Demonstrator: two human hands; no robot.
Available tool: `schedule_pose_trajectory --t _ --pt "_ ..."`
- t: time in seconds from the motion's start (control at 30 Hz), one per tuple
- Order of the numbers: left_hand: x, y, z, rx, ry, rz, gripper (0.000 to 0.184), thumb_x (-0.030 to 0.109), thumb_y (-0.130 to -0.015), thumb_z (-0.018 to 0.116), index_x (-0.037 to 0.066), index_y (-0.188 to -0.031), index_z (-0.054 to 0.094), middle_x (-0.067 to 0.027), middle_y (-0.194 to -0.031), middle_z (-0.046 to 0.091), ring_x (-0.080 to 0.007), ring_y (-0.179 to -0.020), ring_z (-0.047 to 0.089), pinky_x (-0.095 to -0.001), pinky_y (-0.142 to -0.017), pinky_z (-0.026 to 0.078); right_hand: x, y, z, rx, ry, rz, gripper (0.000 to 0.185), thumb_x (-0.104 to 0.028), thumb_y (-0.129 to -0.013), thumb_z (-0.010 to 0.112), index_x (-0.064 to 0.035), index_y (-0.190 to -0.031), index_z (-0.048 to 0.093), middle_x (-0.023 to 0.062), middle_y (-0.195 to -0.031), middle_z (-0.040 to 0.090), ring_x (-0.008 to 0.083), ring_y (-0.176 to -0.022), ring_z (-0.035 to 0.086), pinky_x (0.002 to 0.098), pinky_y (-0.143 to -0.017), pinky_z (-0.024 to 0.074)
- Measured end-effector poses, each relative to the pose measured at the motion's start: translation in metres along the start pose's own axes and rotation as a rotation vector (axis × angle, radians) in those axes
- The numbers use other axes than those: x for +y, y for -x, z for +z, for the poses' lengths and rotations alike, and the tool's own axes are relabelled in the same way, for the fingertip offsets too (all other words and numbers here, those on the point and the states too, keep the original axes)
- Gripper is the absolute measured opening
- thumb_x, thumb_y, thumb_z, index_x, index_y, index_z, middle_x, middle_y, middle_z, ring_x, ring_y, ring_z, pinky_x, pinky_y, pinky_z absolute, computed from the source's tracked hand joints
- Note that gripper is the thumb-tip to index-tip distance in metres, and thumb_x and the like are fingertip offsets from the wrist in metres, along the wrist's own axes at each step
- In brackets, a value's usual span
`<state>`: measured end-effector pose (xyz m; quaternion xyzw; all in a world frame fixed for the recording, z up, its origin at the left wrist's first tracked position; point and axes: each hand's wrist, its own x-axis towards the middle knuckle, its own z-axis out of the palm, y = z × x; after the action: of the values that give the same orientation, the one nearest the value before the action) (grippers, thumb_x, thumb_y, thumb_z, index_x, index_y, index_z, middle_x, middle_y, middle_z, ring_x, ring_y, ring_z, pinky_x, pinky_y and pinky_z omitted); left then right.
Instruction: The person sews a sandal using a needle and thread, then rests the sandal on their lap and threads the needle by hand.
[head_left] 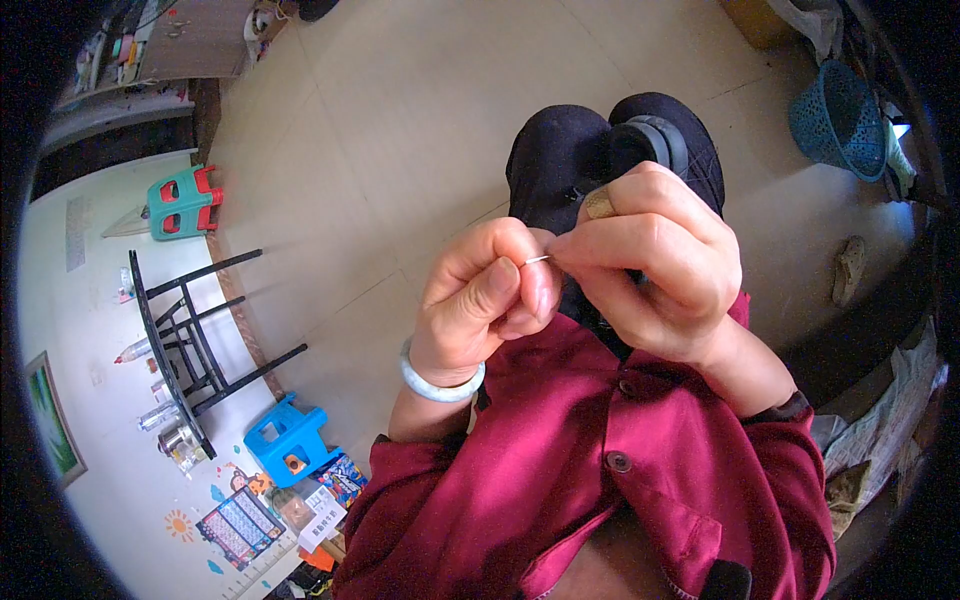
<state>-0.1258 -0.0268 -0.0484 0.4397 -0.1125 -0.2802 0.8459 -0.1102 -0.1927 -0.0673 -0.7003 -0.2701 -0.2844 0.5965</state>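
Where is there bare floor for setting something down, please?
The widest bare patch is the floor between the black table and the dark trousers. Another lies between the trousers and the blue basket. It is crowded beside the blue stool, where a packet and white paper are bunched.

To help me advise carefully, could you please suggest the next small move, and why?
I would probably ease the fingertips of the right hand slightly back, for a clearer look: the thin, needle-like piece reaches from the thumb of the left hand to those fingertips, which seem to cover its end.
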Motion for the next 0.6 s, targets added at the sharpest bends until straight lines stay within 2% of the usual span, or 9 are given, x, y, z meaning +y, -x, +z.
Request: schedule_pose_trajectory --t 0.03,0.17,0.27,0.33,0.6 --pt "0.000 0.000 0.000 0.004 0.000 -0.003 0.035 0.033 -0.093 0.045 0.001 -0.078 0.047 -0.0022 -0.062 0.040 -0.0054 -0.046 0.027 -0.0210 -0.041 0.020 0.000 0.000 0.001 0.017 0.007 0.009 0.019 -0.001 -0.060 0.069 -0.0040 -0.077 0.061 0.0079 -0.072 0.054 0.0218 -0.059 0.054 0.0289 -0.053 0.0442" --pt "0.000 0.002 -0.001 0.006 0.006 -0.014 0.035 0.034 -0.093 0.045 0.002 -0.078 0.047 -0.0021 -0.063 0.041 -0.0054 -0.046 0.028 -0.0209 -0.041 0.021 -0.001 0.000 0.000 -0.007 -0.027 0.048 0.018 -0.001 -0.061 0.069 -0.0042 -0.076 0.060 0.0081 -0.072 0.054 0.0222 -0.060 0.055 0.0291 -0.054 0.0444" --pt "0.001 0.003 -0.002 -0.015 -0.028 -0.039 0.035 0.033 -0.093 0.045 0.002 -0.078 0.047 -0.0021 -0.063 0.041 -0.0054 -0.047 0.028 -0.0207 -0.042 0.021 -0.002 -0.001 -0.003 -0.042 -0.085 0.102 0.018 0.000 -0.061 0.069 -0.0043 -0.075 0.060 0.0083 -0.072 0.054 0.0226 -0.062 0.055 0.0289 -0.054 0.0447" --pt "0.000 0.002 0.000 0.000 -0.005 -0.020 0.035 0.033 -0.093 0.045 0.002 -0.078 0.047 -0.0023 -0.064 0.042 -0.0054 -0.047 0.029 -0.0206 -0.042 0.022 -0.002 -0.001 -0.006 -0.088 -0.113 0.102 0.018 0.006 -0.061 0.067 0.0000 -0.077 0.061 0.0106 -0.072 0.056 0.0193 -0.063 0.056 0.0255 -0.054 0.0448" --pt "0.001 0.002 -0.002 -0.007 -0.030 -0.022 0.036 0.034 -0.093 0.045 0.002 -0.077 0.047 -0.0021 -0.063 0.041 -0.0055 -0.047 0.028 -0.0206 -0.043 0.022 -0.002 -0.001 -0.006 -0.089 -0.128 0.105 0.017 0.006 -0.062 0.067 -0.0002 -0.077 0.061 0.0109 -0.073 0.056 0.0197 -0.062 0.056 0.0255 -0.054 0.0445"
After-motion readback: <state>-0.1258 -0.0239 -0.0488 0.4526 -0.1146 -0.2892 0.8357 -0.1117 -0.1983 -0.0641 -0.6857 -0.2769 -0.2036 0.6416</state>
